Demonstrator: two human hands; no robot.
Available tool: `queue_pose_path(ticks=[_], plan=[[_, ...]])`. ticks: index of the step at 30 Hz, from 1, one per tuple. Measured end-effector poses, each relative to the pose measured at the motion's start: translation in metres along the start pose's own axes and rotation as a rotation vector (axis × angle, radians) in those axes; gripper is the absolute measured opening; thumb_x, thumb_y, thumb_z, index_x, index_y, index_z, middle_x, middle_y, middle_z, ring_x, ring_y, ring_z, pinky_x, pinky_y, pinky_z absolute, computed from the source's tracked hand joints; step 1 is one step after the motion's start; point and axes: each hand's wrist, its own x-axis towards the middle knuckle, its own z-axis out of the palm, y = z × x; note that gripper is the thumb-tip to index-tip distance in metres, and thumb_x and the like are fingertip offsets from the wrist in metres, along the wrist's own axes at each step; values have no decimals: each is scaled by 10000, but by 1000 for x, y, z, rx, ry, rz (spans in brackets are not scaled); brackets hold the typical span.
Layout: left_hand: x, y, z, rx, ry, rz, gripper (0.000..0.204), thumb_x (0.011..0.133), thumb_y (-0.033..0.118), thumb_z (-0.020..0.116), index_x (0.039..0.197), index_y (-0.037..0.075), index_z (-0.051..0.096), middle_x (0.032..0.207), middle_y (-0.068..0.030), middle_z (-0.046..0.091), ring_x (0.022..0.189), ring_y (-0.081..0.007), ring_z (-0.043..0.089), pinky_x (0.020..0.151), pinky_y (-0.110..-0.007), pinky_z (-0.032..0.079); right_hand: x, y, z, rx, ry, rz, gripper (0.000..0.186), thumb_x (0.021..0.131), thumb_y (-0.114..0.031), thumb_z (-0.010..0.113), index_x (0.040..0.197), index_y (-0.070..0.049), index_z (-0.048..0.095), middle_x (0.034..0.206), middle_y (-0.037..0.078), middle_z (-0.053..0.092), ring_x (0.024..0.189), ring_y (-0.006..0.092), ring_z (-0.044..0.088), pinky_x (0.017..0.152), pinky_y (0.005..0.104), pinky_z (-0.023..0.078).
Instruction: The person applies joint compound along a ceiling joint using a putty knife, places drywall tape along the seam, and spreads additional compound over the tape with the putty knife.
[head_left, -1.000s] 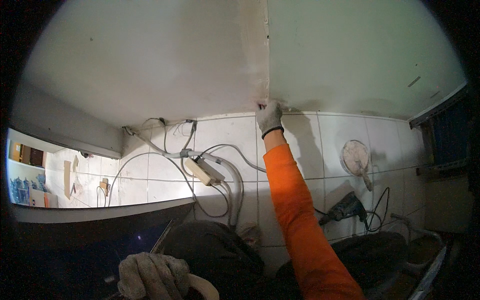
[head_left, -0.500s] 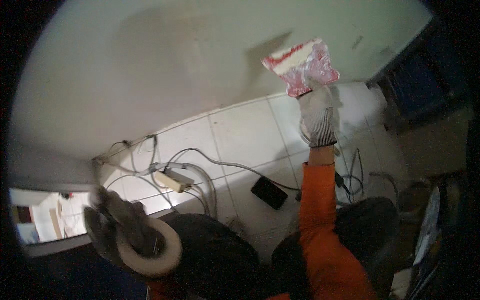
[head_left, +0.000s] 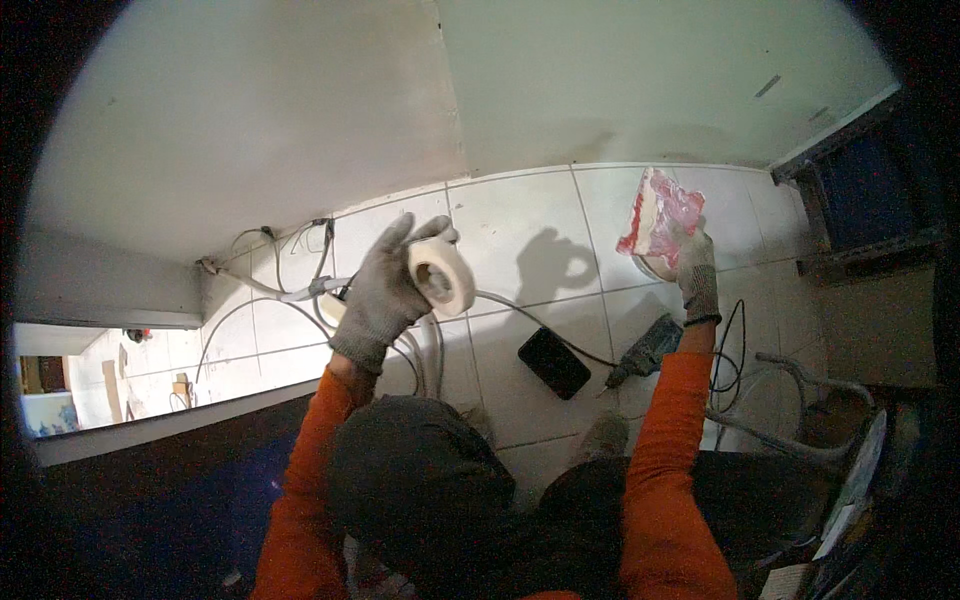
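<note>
My left hand (head_left: 385, 300), in a grey knit glove, holds a roll of cream masking tape (head_left: 461, 278) above the tiled floor. Its fingers point up toward the wall, and the roll sits on the hand's right side. Over on the right, my gloved right hand (head_left: 698, 268) grips a flat red spreader (head_left: 664, 212) smeared with whitish putty. A pale rounded edge (head_left: 655, 268) shows just under the spreader; I cannot tell what it belongs to. The spreader is apart from the pale wall (head_left: 600, 90).
A black phone (head_left: 553, 362) lies on the white floor tiles (head_left: 525, 215). Beside my right forearm is a dark drill-like power tool (head_left: 645, 350). Grey cables (head_left: 432, 365) run across the floor at left, and a hose (head_left: 790, 440) curves at right. My knees are close below.
My left hand has come up and right with the tape roll, from the lower left. My right hand has moved down and right with the spreader, away from the wall. The view has shifted.
</note>
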Motion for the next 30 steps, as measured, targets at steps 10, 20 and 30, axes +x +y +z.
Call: queue_pose_path(ticks=[10, 20, 30], plan=[[31, -42, -68, 721, 7, 169, 515, 1035, 85, 578, 1525, 76, 419, 1389, -168, 591, 1040, -166, 611, 772, -263, 560, 77, 60, -49, -1186, -129, -569, 420, 996, -228, 599, 1322, 32, 554, 1284, 232, 623, 1196, 406, 584, 1025, 490, 482], [103, -143, -28, 885, -58, -247, 540, 1021, 393, 572, 1421, 30, 583, 1149, -84, 741, 794, -93, 554, 749, -233, 455, -5, 44, 109, 982, -387, 21, 391, 1049, -167, 519, 1392, 21, 514, 1253, 120, 630, 1116, 258, 636, 964, 376, 540], [125, -149, -57, 772, 139, 56, 253, 958, 254, 734, 812, 49, 712, 640, 17, 591, 464, -66, 489, 396, -269, 401, 23, 90, 57, -478, 68, -334, 519, 993, -410, 642, 1299, 9, 641, 1249, 182, 650, 1138, 285, 604, 1021, 417, 469]])
